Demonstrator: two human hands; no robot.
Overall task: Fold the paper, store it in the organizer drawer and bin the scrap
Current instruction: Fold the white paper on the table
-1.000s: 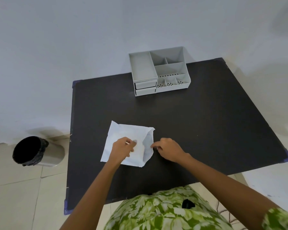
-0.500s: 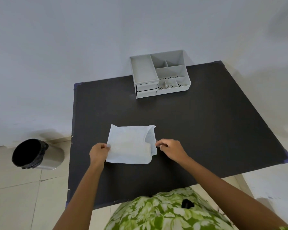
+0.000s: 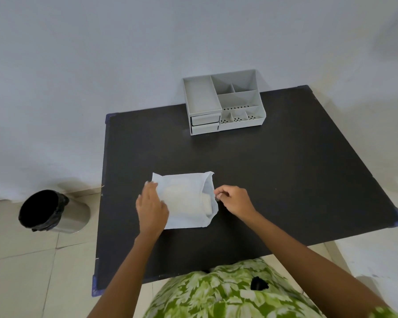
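A white sheet of paper [image 3: 184, 200] lies on the black table [image 3: 285, 180], its right side folded over so a flap curls up. My left hand [image 3: 151, 208] rests flat on the paper's left edge, fingers together and pointing away from me. My right hand [image 3: 233, 199] pinches the folded right edge between thumb and fingers. A grey organizer [image 3: 223, 102] stands at the table's far edge by the wall, two small drawers [image 3: 205, 123] on its front left, both pushed in. No separate scrap is visible.
A metal bin [image 3: 53, 211] with a black liner stands on the tiled floor left of the table. A pale wall runs behind the table. My green patterned clothing [image 3: 228, 292] fills the bottom of the view.
My left hand let go of the paper's lower left corner and moved up to lie flat on its left edge. My right hand stayed at the right fold.
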